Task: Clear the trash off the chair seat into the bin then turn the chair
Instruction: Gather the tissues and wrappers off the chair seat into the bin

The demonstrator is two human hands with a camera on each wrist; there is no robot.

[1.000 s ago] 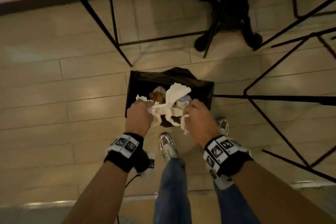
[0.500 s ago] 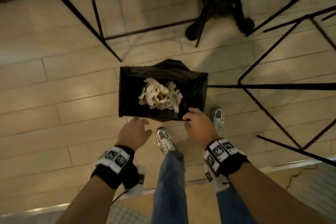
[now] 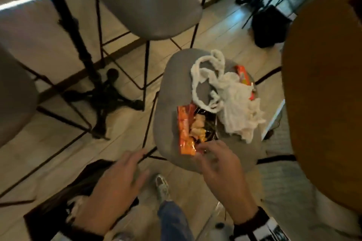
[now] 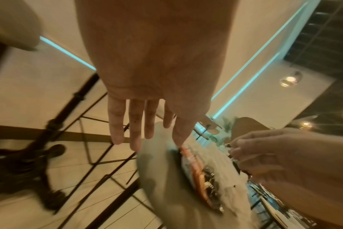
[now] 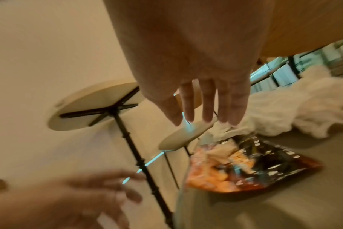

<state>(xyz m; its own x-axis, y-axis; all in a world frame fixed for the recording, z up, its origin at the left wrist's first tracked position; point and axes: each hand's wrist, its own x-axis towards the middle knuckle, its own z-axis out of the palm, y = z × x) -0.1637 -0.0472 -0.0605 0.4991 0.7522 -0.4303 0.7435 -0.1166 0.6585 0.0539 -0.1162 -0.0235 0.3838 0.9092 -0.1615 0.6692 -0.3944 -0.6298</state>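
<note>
Both hands are seen over the near edge of the grey chair seat (image 3: 176, 92), presumably brought there for another load of trash. The right hand (image 3: 219, 166) is held just at the near end of the orange snack wrapper (image 3: 186, 133); its fingers (image 5: 207, 105) are straight and slightly spread, nothing gripped yet, and actual contact w/ the wrapper can't be told through the blur. The left hand (image 3: 115, 188) hangs beside the seat's left edge, above the bin (image 3: 49, 219), fingers extended and empty — prob. kept free for a two-handed scoop.

The trash is piled on the middle and right of the seat. The orange wrapper is torn open, w/ pale scraps and dark crinkled foil showing inside. A crumpled white plastic bag (image 3: 225, 92), handles looped toward the far side, lies behind it, partly covering a second orange wrapper (image 3: 242, 74) at the far right edge. The black-lined bin stands on the floor at lower left, pale trash glimpsed inside. The clearing step is judged unfinished; the chair turn isn't begun.
</note>
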